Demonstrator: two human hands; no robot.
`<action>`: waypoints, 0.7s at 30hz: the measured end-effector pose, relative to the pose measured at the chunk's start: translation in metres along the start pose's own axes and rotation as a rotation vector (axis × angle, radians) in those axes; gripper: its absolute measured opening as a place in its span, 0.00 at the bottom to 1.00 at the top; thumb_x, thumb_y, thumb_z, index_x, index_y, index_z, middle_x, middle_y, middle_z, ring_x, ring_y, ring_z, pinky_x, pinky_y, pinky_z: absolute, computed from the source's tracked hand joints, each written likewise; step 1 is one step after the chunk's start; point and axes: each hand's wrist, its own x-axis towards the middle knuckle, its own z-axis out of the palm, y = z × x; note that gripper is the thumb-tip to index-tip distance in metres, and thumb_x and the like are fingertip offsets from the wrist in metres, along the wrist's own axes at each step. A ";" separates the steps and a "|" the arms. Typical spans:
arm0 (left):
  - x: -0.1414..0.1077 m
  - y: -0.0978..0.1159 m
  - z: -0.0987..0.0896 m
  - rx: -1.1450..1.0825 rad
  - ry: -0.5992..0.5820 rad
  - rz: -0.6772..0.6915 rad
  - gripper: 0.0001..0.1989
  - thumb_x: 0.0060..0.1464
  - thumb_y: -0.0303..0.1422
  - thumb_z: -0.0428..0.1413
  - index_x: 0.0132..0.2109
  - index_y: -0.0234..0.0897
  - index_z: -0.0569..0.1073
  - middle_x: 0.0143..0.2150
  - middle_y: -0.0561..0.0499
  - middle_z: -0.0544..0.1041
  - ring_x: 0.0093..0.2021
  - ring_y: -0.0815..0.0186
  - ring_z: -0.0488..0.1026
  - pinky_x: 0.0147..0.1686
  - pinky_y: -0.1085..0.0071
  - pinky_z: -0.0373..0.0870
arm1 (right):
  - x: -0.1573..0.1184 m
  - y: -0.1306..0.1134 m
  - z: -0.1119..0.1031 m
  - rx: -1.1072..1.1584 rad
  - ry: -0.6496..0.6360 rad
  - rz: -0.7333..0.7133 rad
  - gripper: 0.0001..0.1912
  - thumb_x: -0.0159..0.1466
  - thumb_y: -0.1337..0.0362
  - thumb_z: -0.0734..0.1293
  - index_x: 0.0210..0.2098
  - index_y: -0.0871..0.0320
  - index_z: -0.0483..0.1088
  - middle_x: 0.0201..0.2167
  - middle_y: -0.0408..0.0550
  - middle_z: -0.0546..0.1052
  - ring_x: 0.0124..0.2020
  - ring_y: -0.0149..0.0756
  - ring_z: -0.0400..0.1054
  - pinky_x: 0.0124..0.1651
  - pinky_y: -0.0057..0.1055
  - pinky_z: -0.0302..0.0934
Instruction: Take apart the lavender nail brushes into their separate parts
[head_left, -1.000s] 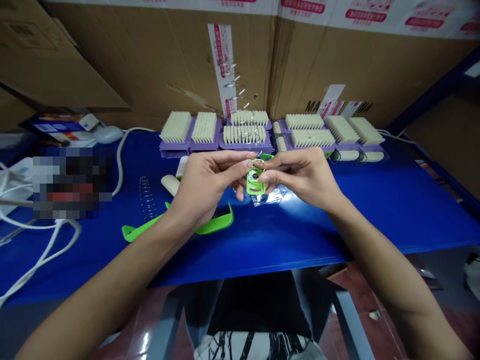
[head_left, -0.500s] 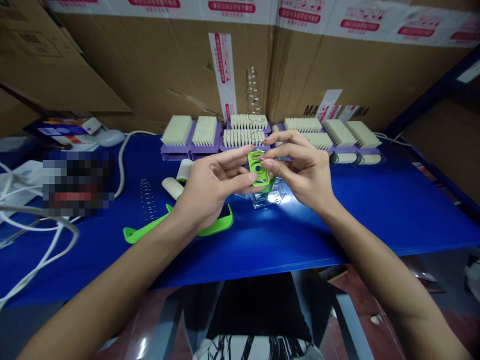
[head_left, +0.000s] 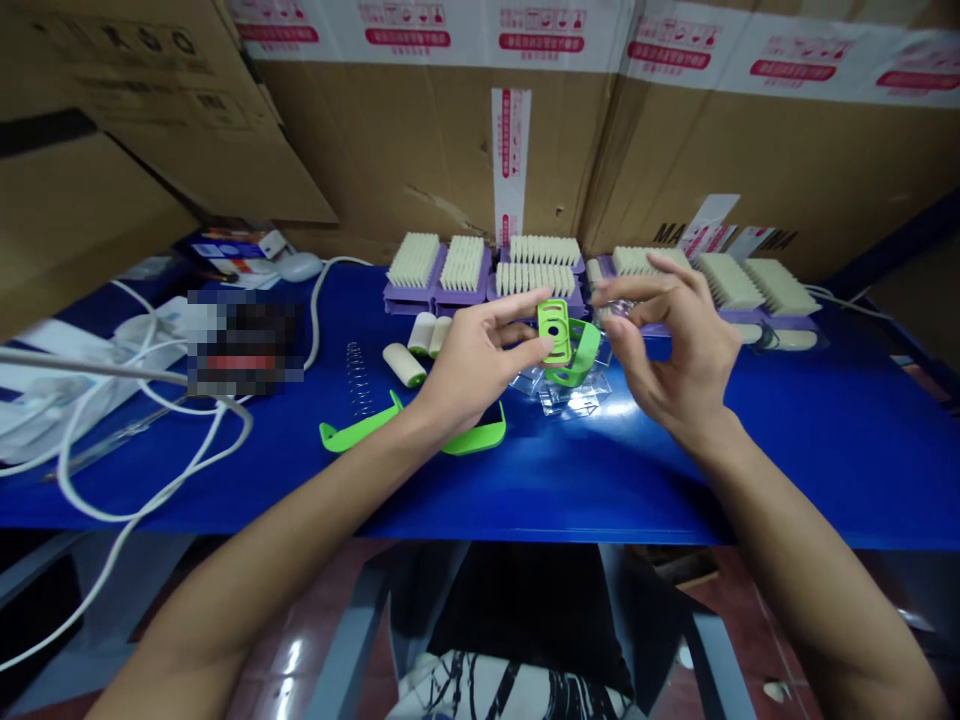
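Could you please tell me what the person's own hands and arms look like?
The left hand and right hand are gloveless, with no watch or bracelet visible. The left arm and right arm show no sleeves in view. White cloth with black markings, probably clothing, shows at the bottom edge.

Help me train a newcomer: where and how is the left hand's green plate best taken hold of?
Probably pinch the green plate by its upper right corner, thumb on its flat face, coming from the right, where the right hand hovers. The left hand holds its left side, leaving that corner exposed.
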 end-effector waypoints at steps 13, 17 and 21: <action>-0.009 0.010 0.008 0.146 0.118 0.173 0.25 0.54 0.26 0.72 0.60 0.39 0.85 0.63 0.46 0.84 0.46 0.59 0.89 0.47 0.63 0.93 | -0.003 -0.019 -0.001 -0.061 -0.158 0.065 0.18 0.77 0.59 0.72 0.64 0.49 0.73 0.43 0.50 0.87 0.31 0.39 0.79 0.36 0.38 0.76; -0.007 0.012 0.004 0.186 0.134 0.170 0.21 0.56 0.28 0.73 0.57 0.38 0.86 0.57 0.45 0.86 0.43 0.59 0.89 0.42 0.63 0.92 | 0.001 -0.014 -0.004 -0.095 -0.211 0.021 0.15 0.76 0.64 0.71 0.61 0.51 0.80 0.51 0.54 0.86 0.44 0.43 0.83 0.48 0.41 0.80; 0.000 0.013 -0.006 0.260 0.113 0.139 0.16 0.54 0.30 0.74 0.51 0.36 0.87 0.41 0.48 0.87 0.40 0.58 0.88 0.37 0.65 0.90 | 0.001 -0.006 -0.005 -0.082 -0.235 0.029 0.19 0.75 0.65 0.71 0.63 0.51 0.81 0.54 0.56 0.85 0.46 0.45 0.82 0.48 0.44 0.80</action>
